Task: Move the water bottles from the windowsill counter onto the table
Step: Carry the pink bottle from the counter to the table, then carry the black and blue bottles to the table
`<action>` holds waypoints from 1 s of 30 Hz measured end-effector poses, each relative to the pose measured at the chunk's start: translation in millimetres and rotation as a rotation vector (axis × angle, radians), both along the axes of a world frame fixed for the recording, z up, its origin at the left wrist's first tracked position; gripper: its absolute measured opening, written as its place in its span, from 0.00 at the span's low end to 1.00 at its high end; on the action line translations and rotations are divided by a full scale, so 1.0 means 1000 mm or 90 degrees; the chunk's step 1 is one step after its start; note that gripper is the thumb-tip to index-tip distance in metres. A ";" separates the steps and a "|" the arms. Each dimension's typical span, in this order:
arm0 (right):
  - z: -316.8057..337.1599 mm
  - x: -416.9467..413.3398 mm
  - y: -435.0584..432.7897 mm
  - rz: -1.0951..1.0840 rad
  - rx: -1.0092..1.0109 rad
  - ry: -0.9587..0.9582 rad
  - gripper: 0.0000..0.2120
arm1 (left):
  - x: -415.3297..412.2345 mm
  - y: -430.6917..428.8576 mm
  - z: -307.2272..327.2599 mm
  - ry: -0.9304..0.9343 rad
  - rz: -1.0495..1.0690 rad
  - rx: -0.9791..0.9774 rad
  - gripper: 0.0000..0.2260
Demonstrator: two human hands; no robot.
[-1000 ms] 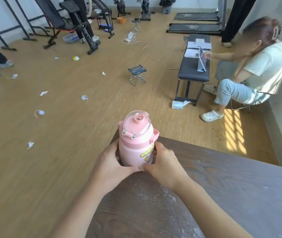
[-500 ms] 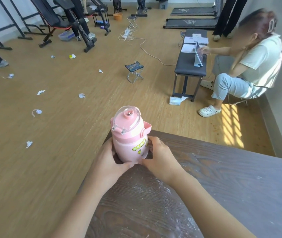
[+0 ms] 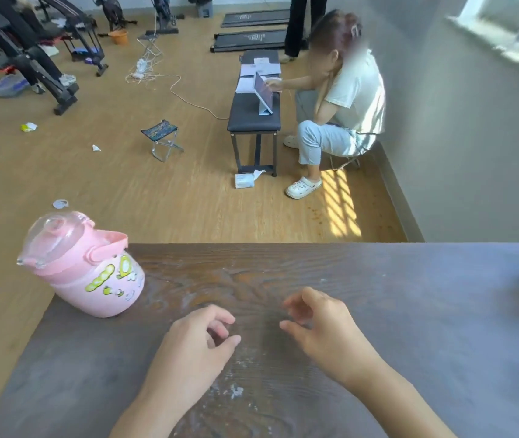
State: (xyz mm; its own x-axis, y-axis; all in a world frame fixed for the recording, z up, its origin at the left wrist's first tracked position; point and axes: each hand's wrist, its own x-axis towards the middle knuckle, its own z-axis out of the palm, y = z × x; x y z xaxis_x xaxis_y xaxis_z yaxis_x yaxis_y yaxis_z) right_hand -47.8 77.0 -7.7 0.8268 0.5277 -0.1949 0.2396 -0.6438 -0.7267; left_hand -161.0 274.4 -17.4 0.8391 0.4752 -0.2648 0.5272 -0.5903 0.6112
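Pink bottle on table corner | left of both grips | grips spread, empty

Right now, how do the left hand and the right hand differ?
The left hand is nearer the pink bottle; the right hand is farther from it. The left hand's fingers curl inward; the right hand's are spread wider. Both are empty, above the table.

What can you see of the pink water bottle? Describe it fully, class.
The pink water bottle is squat and rounded, apparently plastic, with a clear domed lid, a pink carry strap and yellow-green cartoon stickers on its side. It stands closed near the far left corner of the dark wood-grain table, appearing tilted in the wide-angle view. Neither hand touches it.
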 end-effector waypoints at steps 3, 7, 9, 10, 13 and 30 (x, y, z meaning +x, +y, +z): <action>0.005 0.010 -0.068 -0.104 -0.016 -0.005 0.07 | 0.040 -0.054 0.004 -0.010 -0.060 -0.020 0.07; 0.011 0.013 -0.153 -0.256 -0.026 -0.012 0.07 | 0.092 -0.131 0.012 -0.035 -0.133 -0.042 0.07; 0.010 0.011 -0.190 -0.319 -0.038 -0.006 0.08 | 0.114 -0.169 0.016 -0.046 -0.172 -0.049 0.07; 0.010 0.009 -0.208 -0.353 -0.038 0.003 0.08 | 0.124 -0.189 0.018 -0.048 -0.193 -0.049 0.07; 0.007 0.005 -0.258 -0.467 -0.036 0.032 0.09 | 0.152 -0.249 0.022 -0.050 -0.256 -0.056 0.08; -0.015 0.014 -0.367 -0.861 0.122 -0.052 0.29 | 0.266 -0.456 0.010 -0.203 -0.305 -0.059 0.12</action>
